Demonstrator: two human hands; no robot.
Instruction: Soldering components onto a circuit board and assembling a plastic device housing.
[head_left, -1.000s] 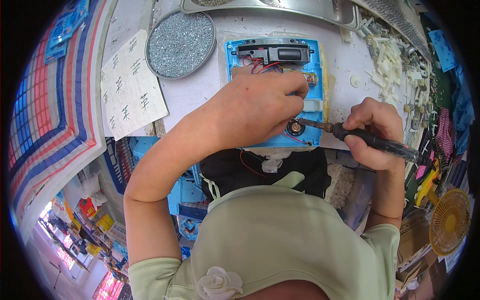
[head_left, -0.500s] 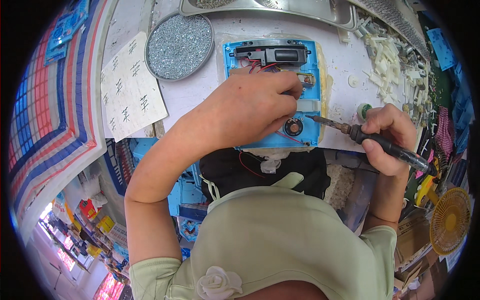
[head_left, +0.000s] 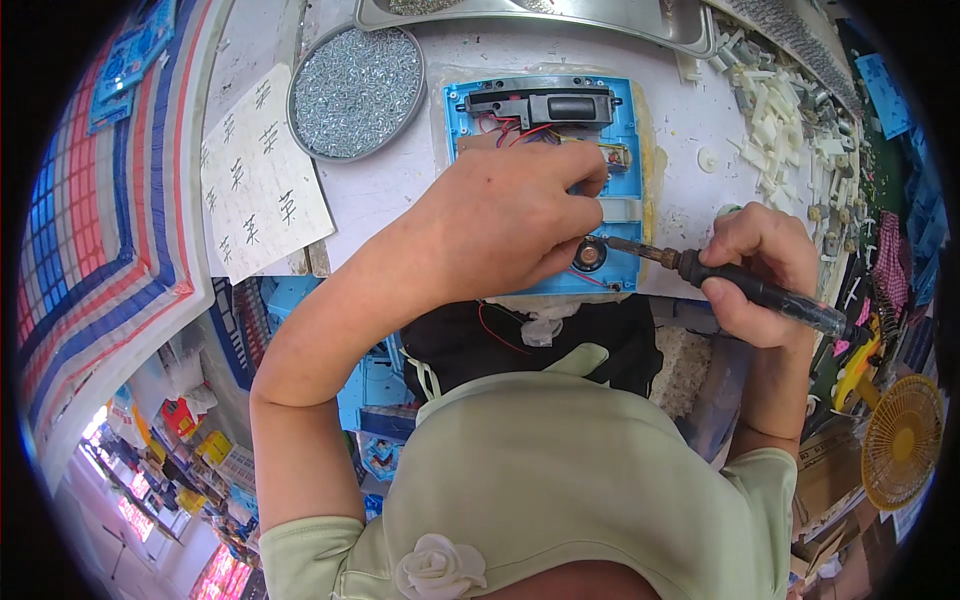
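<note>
My right hand [head_left: 757, 272] grips a soldering iron [head_left: 765, 294] by its black handle. The iron's tip points left and lies at the upper edge of a small round speaker [head_left: 590, 254]. That speaker sits in the lower part of a blue plastic housing [head_left: 626, 225], which also holds a black part [head_left: 570, 108], red wires and a small motor-like piece [head_left: 614, 157]. Over the housing's left side my left hand [head_left: 530, 215] is closed, fingers bent down next to the speaker. Whatever its fingertips pinch is hidden behind the hand.
A round dish [head_left: 357, 95] of small metal screws stands left of the housing, beside a paper with handwriting [head_left: 265, 180]. Behind is a metal tray [head_left: 560, 22]. White plastic parts [head_left: 785, 130] lie heaped at the right, with a yellow fan [head_left: 902, 442] lower down.
My right hand has moved the soldering iron slightly left and down, bringing its tip to the speaker's edge. My left hand has barely shifted.
</note>
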